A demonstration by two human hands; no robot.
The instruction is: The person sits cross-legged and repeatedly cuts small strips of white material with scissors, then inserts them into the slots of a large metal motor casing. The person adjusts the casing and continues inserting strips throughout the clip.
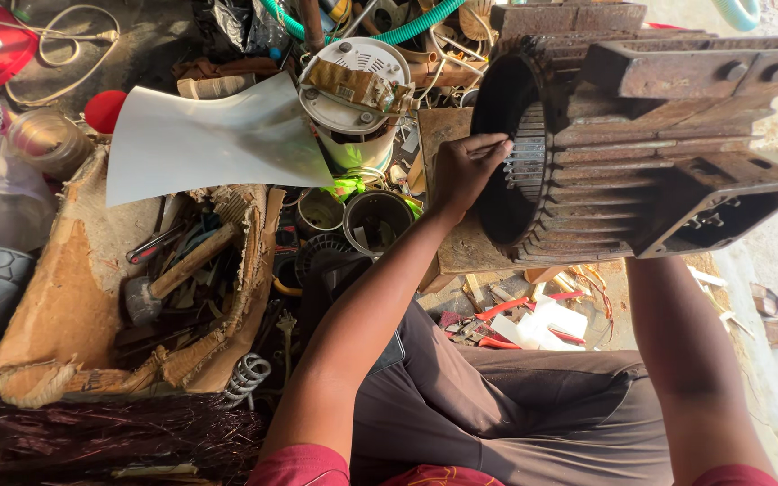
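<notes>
- We've got a big rusty motor housing (641, 153) lying on its side on a wooden board (461, 243), open end facing our left hand (461, 171).
- Left hand is at the rim of that opening, fingers pressed together, pinching a thin strip (488, 146) against the slotted core (526, 166) just inside the housing.
- Right arm runs up under the housing; the hand is hidden behind it, so we can't tell what its grip is doing.
- Left of the housing: a white motor cap (357, 85), a curled white sheet (213, 139) and a torn cardboard box (74, 297) of tools with a hammer (177, 274).
- Below the housing, red-handled pliers (506, 310) lie on the floor.
</notes>
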